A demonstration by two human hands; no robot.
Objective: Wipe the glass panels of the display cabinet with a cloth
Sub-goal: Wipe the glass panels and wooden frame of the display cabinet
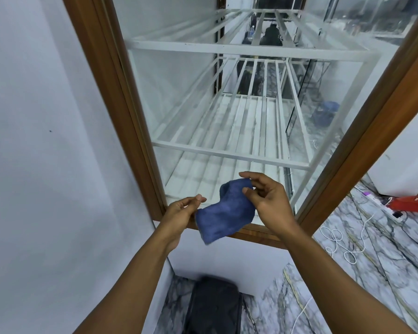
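A blue cloth (pixel 221 214) hangs between both hands in front of the lower part of the display cabinet. My left hand (pixel 181 214) pinches its left edge with thumb and fingertips. My right hand (pixel 266 200) pinches its upper right corner. The cabinet has a brown wooden frame (pixel 121 92) around a glass front panel (pixel 203 97). Behind the glass are white slatted metal shelves (pixel 237 141). The cloth is held just off the glass, near the bottom rail of the frame.
A pale wall (pixel 46 141) runs close on the left. A dark bag (pixel 215 307) lies on the marble floor below my arms. To the right lie white cables (pixel 340 244), a power strip (pixel 377 200) and a red object (pixel 412 203).
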